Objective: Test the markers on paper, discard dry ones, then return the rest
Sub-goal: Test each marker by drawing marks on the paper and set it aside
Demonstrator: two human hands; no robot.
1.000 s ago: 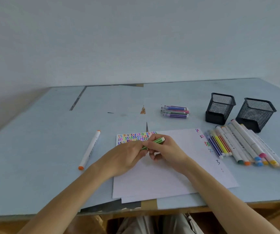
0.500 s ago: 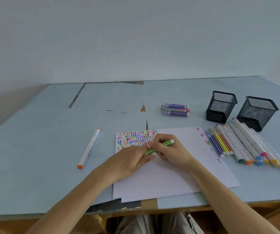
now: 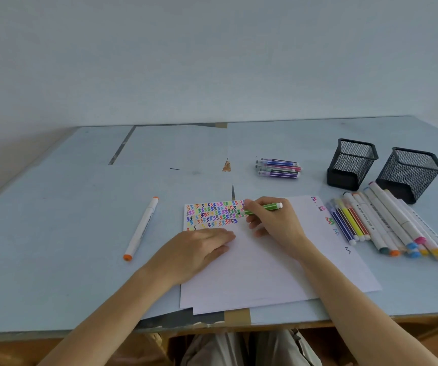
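Orange-capped marker [image 3: 141, 228] lies alone at the left of the pale blue surface [image 3: 54, 220], well apart from the paper [image 3: 265, 268]. On that paper the left hand [image 3: 199, 249] rests flat with fingers straight, while the right hand [image 3: 276, 220] pinches a green marker [image 3: 264, 208], its tip at the block of coloured squiggles [image 3: 212, 213]. Further right, a row of markers [image 3: 387, 225] lies beside the sheet, before two black mesh cups [image 3: 384, 167].

left hand [image 3: 199, 249] flat, fingers straight, right hand [image 3: 273, 223] curled, pinching
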